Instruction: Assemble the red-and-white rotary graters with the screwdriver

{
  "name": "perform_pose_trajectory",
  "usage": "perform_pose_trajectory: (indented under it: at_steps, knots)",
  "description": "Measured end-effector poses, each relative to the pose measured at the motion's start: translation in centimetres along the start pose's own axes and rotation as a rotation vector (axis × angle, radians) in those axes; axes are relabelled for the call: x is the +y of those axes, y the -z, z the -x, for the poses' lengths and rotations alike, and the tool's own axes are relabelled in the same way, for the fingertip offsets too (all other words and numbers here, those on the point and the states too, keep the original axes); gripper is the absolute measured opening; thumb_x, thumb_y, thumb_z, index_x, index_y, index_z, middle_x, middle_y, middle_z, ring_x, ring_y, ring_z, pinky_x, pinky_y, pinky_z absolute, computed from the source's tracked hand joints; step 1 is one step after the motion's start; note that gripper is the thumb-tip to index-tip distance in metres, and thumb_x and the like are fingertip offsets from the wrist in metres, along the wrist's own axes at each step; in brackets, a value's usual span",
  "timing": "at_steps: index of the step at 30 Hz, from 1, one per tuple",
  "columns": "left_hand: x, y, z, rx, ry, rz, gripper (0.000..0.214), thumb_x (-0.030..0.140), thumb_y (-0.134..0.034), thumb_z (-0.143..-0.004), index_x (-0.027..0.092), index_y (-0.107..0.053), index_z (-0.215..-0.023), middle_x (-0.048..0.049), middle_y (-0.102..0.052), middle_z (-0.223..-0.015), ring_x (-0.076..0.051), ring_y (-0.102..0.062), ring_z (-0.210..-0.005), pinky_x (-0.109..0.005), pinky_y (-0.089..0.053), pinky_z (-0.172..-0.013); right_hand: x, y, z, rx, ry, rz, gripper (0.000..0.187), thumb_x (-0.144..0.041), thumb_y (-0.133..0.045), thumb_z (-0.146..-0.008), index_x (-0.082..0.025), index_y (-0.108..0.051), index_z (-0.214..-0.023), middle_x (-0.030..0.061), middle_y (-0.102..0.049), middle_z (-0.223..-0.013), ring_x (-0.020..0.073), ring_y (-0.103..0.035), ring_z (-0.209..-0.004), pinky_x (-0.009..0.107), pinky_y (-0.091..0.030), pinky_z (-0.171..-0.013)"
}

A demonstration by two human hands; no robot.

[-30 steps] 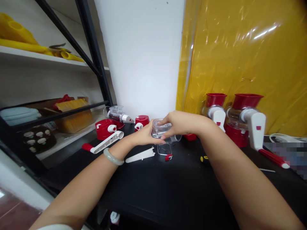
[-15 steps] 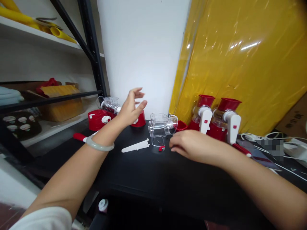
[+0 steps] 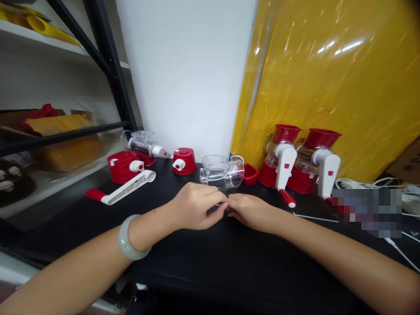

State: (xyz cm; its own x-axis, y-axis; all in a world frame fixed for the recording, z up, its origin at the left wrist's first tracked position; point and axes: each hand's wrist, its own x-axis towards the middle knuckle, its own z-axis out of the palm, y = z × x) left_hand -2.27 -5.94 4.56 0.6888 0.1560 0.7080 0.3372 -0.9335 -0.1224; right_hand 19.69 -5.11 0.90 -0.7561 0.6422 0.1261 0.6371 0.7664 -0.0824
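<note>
My left hand (image 3: pixel 197 207) and my right hand (image 3: pixel 248 211) meet fingertip to fingertip on the black table (image 3: pixel 203 262), both pinched shut on something small I cannot make out. Just behind them stands a clear plastic grinder housing (image 3: pixel 222 173). The white flat piece seen earlier is hidden under my left hand. A pale green bangle (image 3: pixel 129 242) sits on my left wrist.
Two assembled red-and-white hand-crank grinders (image 3: pixel 285 159) (image 3: pixel 320 165) stand at the back right. A red cap (image 3: pixel 183 161), red base (image 3: pixel 122 166), drum part (image 3: pixel 144 144), white crank handle (image 3: pixel 121 190) and small red tray (image 3: pixel 251 173) lie behind. Shelving is left, cables right.
My left hand has come down from the air to the table. My right hand slid left to meet it. Both now pinch together in front of the clear housing.
</note>
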Motion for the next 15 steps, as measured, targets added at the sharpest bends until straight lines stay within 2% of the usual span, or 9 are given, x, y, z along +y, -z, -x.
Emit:
perform_pose_trajectory:
  at_steps: [4, 9, 15]
  knots:
    - [-0.4, -0.3, 0.7, 0.018, 0.041, 0.096, 0.01, 0.015, -0.052, -0.084, 0.017, -0.062, -0.085, 0.003, -0.059, -0.06, -0.009, -0.05, -0.049, -0.022, -0.042, -0.051, 0.2, 0.3, 0.5, 0.005, -0.079, -0.04, 0.008, -0.016, -0.056, -0.089, -0.015, -0.058, -0.096, 0.0058, -0.06, -0.095, 0.0155, -0.058, -0.087, 0.028, -0.046, -0.078]
    - [0.2, -0.6, 1.0, 0.008, -0.014, 0.116, 0.007, 0.013, -0.058, -0.079, 0.017, -0.063, -0.083, 0.0011, -0.061, -0.06, -0.01, -0.052, -0.049, -0.024, -0.039, -0.047, 0.3, -0.2, 0.9, 0.048, -0.219, -0.055, 0.013, -0.02, -0.059, -0.089, -0.013, -0.057, -0.1, 0.0075, -0.059, -0.096, 0.0187, -0.057, -0.091, 0.031, -0.047, -0.079]
    - [0.3, -1.1, 0.8, -0.108, -0.051, 0.139, 0.008, 0.015, -0.056, -0.082, 0.017, -0.064, -0.083, 0.0023, -0.056, -0.056, -0.011, -0.048, -0.046, -0.027, -0.035, -0.043, 0.4, -1.1, 0.9, 0.049, -0.262, -0.038, 0.006, -0.015, -0.052, -0.091, -0.016, -0.058, -0.09, 0.005, -0.059, -0.091, 0.0172, -0.055, -0.084, 0.031, -0.046, -0.076]
